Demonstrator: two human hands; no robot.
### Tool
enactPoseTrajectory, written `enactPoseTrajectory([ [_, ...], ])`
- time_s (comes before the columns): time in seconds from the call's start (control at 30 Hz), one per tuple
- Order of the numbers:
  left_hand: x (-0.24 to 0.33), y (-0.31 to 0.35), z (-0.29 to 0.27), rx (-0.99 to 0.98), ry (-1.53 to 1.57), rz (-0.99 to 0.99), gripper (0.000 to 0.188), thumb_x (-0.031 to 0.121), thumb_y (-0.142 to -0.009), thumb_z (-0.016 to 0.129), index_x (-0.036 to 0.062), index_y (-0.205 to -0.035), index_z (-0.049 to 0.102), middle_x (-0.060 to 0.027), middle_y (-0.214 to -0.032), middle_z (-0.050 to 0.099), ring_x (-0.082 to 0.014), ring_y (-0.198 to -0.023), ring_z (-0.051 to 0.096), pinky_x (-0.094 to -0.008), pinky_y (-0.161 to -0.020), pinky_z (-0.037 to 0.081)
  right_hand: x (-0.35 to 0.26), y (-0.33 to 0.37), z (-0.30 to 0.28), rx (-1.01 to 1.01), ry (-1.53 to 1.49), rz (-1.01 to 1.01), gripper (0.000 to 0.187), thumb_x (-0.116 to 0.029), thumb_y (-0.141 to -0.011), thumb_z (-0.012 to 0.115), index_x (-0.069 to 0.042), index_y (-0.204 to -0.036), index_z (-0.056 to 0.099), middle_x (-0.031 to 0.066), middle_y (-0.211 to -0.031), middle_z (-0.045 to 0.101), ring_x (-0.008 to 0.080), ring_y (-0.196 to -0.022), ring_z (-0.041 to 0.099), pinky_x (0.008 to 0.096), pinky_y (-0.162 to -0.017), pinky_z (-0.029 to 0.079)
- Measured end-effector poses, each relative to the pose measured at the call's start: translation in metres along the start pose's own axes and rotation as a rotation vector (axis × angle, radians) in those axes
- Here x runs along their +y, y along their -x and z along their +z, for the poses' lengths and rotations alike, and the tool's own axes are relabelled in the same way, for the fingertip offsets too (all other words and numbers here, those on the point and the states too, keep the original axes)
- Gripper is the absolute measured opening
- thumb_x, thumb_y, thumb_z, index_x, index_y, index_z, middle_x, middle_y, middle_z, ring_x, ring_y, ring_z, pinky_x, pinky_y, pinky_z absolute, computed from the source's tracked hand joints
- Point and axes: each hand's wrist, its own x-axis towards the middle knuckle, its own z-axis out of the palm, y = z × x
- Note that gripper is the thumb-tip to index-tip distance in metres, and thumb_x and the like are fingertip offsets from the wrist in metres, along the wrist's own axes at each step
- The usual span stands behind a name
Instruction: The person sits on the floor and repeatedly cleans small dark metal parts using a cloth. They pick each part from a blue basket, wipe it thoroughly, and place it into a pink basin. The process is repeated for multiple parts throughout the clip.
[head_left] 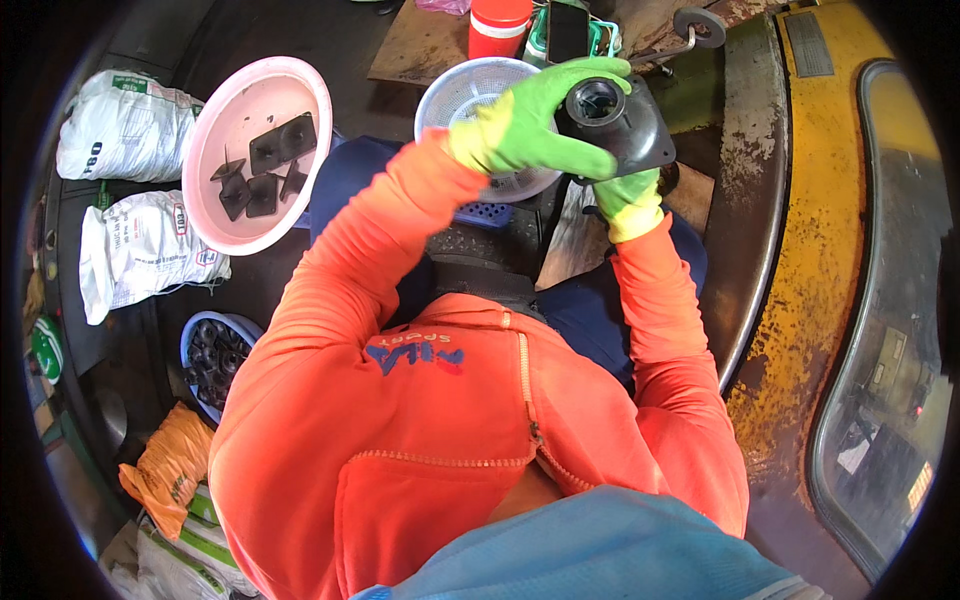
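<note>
While one person in an orange jacket [420, 420] fills the middle, one yellow machine [800, 330] with worn paint stands along the right, its rounded edge bounding the room on that side. Two white sacks [128, 128] lie at the left, one nearer the person than the other. One pink basin [245, 105] sits just beside them, holding about six black pieces [262, 195], some overlapping. One pale strainer [470, 90] stands ahead of the person, partly behind the left arm; between it and the pink basin lies a strip of bare dark floor [365, 95]. One blue basin [245, 325], nearer the body, is heaped with dark pieces too crowded to count. One red jug [500, 25] stands beyond the strainer.

Both hands wear green gloves. The left hand [525, 120] has thumb and fingers spread wide around one black part [645, 135], which is held up right of the strainer, its round opening showing. The right hand [630, 200] is under the part; how far its fingers are bent is hidden. Just beyond are one phone [569, 35] and one small wheel [700, 27], leaving little room there; the part's right edge stands apart from the machine.
</note>
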Motion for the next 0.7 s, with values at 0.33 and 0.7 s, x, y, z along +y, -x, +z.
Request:
enactPoseTrajectory([
  [0.33,-0.015,0.015,0.035,0.439,-0.100,0.186,0.049,0.010,-0.068,0.082,0.0038,-0.112,0.061,-0.0071,-0.115,0.063,-0.0156,-0.103,0.061,-0.0300,-0.090,0.048,-0.005,0.008,0.015,0.134,-0.109,0.042,0.024,-0.014,-0.085,0.066,-0.003,-0.106,0.058,0.0061,-0.094,0.064,0.0172,-0.086,0.063,0.0296,-0.072,0.051],
  [0.7,-0.009,0.017,0.009,0.105,-0.008,0.183,0.042,0.013,-0.066,0.080,0.0014,-0.103,0.065,-0.0093,-0.105,0.067,-0.0186,-0.098,0.063,-0.0325,-0.088,0.049,-0.024,0.012,-0.005,-0.244,-0.286,0.100,0.050,-0.008,-0.075,0.076,-0.002,-0.119,0.054,0.0082,-0.112,0.061,0.0180,-0.103,0.059,0.0312,-0.088,0.049],
])
